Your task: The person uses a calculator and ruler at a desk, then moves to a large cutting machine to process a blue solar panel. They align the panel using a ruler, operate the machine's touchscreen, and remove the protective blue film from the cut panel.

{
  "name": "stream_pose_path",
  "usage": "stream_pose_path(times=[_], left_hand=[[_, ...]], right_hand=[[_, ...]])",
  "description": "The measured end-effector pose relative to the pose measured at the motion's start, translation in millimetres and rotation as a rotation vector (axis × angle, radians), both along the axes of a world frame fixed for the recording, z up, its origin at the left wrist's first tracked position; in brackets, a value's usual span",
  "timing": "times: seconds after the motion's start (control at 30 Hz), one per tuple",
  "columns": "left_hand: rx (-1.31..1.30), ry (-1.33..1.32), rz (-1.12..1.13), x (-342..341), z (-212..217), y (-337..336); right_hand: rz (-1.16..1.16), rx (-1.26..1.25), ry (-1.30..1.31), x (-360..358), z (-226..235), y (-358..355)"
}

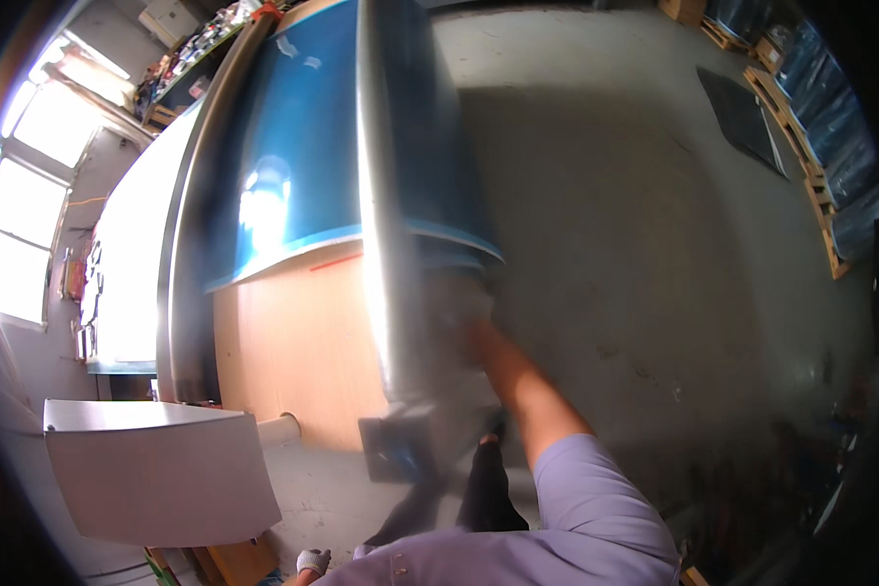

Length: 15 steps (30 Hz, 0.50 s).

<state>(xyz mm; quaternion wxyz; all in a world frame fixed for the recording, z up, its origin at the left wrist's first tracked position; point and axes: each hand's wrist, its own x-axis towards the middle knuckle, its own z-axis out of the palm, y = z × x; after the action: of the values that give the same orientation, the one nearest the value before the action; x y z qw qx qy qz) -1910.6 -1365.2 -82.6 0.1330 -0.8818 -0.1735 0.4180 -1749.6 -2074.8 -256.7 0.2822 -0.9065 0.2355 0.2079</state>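
A wide blue glossy sheet (308, 137) lies over a pale wooden board (293, 342) on a long bench. Along the bench's right side runs a pale metal rail (371, 195), blurred. My right arm reaches forward past the rail. The right hand (464, 303) is smeared by motion, close to the sheet's near right corner; its fingers and any hold are unclear. Low in the view, my left hand (313, 561) wears a pale knitted glove. Its fingers look curled, and what they may hold is hidden.
A white box-like cover (161, 474) stands at the near left, beside a short pale roller end (281, 430). Wooden pallets (818, 210) with dark wrapped stacks (840, 127) line the far right. A dark flat panel (742, 117) lies on the grey floor (615, 225).
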Motion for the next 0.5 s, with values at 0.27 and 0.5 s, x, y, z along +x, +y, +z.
stream_pose_path(times=[0.27, 0.5], left_hand=[[-0.038, -0.022, 0.059, -6.9, -13.2, 13.0], [-0.062, -0.052, 0.101, -13.2, -12.0, 27.8]], right_hand=[[0.081, -0.065, 0.136, 12.4, -47.5, 2.4], [-0.026, -0.258, 0.154, -12.7, -88.2, -15.2]])
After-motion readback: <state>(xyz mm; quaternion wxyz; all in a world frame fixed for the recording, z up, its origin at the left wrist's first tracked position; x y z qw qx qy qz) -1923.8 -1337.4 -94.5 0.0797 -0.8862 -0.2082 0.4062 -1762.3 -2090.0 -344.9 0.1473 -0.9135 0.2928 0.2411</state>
